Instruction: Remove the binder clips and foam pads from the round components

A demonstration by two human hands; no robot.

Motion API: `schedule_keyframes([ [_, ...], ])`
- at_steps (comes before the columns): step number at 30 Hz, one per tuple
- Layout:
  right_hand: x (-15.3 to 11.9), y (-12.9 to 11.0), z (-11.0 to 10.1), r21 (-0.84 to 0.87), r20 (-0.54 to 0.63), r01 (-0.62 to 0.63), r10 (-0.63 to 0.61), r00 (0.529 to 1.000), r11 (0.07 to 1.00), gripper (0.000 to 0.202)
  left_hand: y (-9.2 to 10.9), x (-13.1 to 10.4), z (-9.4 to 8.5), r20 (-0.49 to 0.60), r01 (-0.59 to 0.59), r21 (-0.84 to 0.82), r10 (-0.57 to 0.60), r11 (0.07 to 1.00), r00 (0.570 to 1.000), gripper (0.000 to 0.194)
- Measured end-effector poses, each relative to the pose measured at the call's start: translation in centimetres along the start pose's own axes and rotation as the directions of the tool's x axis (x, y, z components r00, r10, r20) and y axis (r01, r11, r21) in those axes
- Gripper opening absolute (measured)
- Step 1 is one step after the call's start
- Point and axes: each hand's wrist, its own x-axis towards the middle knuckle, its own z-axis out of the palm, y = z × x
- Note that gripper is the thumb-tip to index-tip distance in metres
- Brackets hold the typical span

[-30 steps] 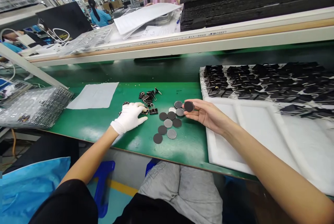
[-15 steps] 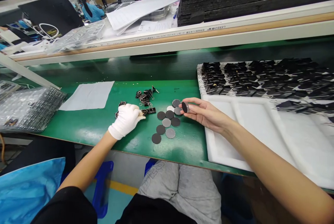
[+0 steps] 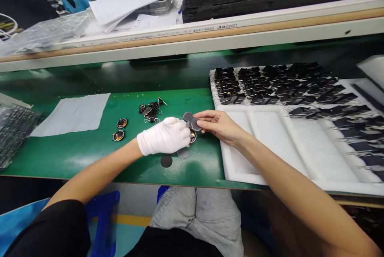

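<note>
My left hand (image 3: 168,135), in a white glove, grips a small round metal-rimmed part (image 3: 193,136) with a dark, orange-flecked inside. Close against it, my right hand (image 3: 220,127), ungloved, pinches a thin grey disc (image 3: 196,124) between thumb and fingers. The disc is just above the round part; whether they touch I cannot tell. Under and around my hands lie more discs, among them a black disc (image 3: 166,161) and a grey disc (image 3: 183,153); my glove hides others. Two similar round parts, an upper one (image 3: 122,122) and a lower one (image 3: 118,135), lie to the left.
Behind my left hand is a pile of black binder clips (image 3: 151,110). A white foam tray (image 3: 237,177) on the right holds rows of clips (image 3: 270,83). White paper (image 3: 72,115) and clear plastic trays (image 3: 16,133) lie left. A shelf edge (image 3: 192,35) crosses behind; people sit beyond.
My left hand has moved right with a round part to meet my right hand. The disc in my right hand has turned flatter toward me. The view has shifted right.
</note>
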Motion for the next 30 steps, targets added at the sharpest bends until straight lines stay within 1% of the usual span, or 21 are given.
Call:
schedule_keyframes([
  [2,0.2,0.3,0.1,-0.016,-0.011,0.025,-0.025,1.000,1.000,0.039,-0.1,0.2,0.0,-0.035,-0.044,-0.001,0.044,0.999,0.998,0.033],
  [6,0.1,0.4,0.2,-0.078,0.061,0.051,-0.046,0.997,0.996,0.034,-0.4,0.5,-0.3,-0.120,-0.105,0.052,0.111,0.993,0.987,0.032],
  [9,-0.1,0.2,0.3,-0.160,0.039,0.049,-0.043,0.998,0.986,0.029,-0.6,0.6,-0.2,-0.103,-0.121,0.059,0.126,0.991,0.987,0.029],
  [10,-0.1,0.1,0.3,-0.162,0.021,0.031,-0.027,0.999,0.986,0.027,-0.6,0.6,0.0,-0.083,-0.125,0.053,0.129,0.991,0.988,0.028],
  [12,-0.1,0.1,0.2,-0.122,-0.001,-0.045,0.046,0.999,0.992,0.025,-0.7,0.4,0.3,-0.036,-0.130,0.048,0.132,0.990,0.991,0.027],
  [14,0.0,0.1,0.2,-0.072,0.020,-0.137,0.138,0.990,0.988,0.028,-0.7,0.2,0.6,-0.011,-0.135,0.043,0.136,0.990,0.991,0.026],
  [16,0.0,0.1,0.0,-0.047,0.058,-0.206,0.209,0.976,0.977,0.033,-0.6,0.0,0.8,-0.021,-0.141,0.012,0.141,0.990,0.990,0.025],
  [19,0.0,0.1,-0.3,-0.010,0.113,-0.236,0.236,0.965,0.972,0.040,-0.8,0.0,0.8,-0.051,-0.123,-0.047,0.121,0.991,0.991,0.026],
  [21,0.0,0.0,-0.5,0.046,0.121,-0.206,0.200,0.972,0.977,0.043,-1.2,0.0,0.8,-0.025,-0.034,-0.085,0.032,0.996,0.999,0.030],
  [22,0.0,-0.1,-0.6,0.082,0.116,-0.184,0.174,0.978,0.979,0.044,-1.4,-0.1,0.9,-0.005,0.044,-0.105,-0.044,0.994,0.999,0.032],
  [23,0.0,-0.2,-0.6,0.120,0.106,-0.162,0.150,0.983,0.979,0.046,-1.5,-0.3,1.0,0.012,0.144,-0.123,-0.144,0.982,0.990,0.033],
  [24,0.1,-0.3,-0.7,0.154,0.093,-0.143,0.130,0.987,0.978,0.048,-1.6,-0.4,1.1,0.020,0.259,-0.144,-0.259,0.955,0.966,0.033],
  [25,0.1,-0.3,-0.7,0.179,0.081,-0.129,0.116,0.990,0.975,0.050,-1.6,-0.6,1.3,0.015,0.374,-0.173,-0.378,0.911,0.926,0.035],
  [26,0.1,-0.3,-0.7,0.192,0.069,-0.117,0.106,0.992,0.974,0.052,-1.5,-0.9,1.5,0.007,0.473,-0.220,-0.484,0.853,0.875,0.038],
  [27,0.2,-0.3,-0.6,0.191,0.061,-0.108,0.098,0.993,0.976,0.053,-1.3,-1.1,1.7,0.009,0.547,-0.284,-0.568,0.787,0.823,0.041],
  [28,0.2,-0.3,-0.5,0.178,0.053,-0.100,0.092,0.994,0.979,0.053,-0.9,-1.2,1.9,0.027,0.592,-0.354,-0.625,0.724,0.780,0.044],
  [29,0.2,-0.2,-0.5,0.157,0.045,-0.095,0.089,0.995,0.983,0.052,-0.6,-1.4,2.1,0.053,0.608,-0.421,-0.651,0.673,0.758,0.045],
  [30,0.2,-0.1,-0.4,0.133,0.036,-0.093,0.089,0.995,0.987,0.049,-0.2,-1.5,2.3,0.081,0.603,-0.471,-0.649,0.644,0.756,0.045],
])
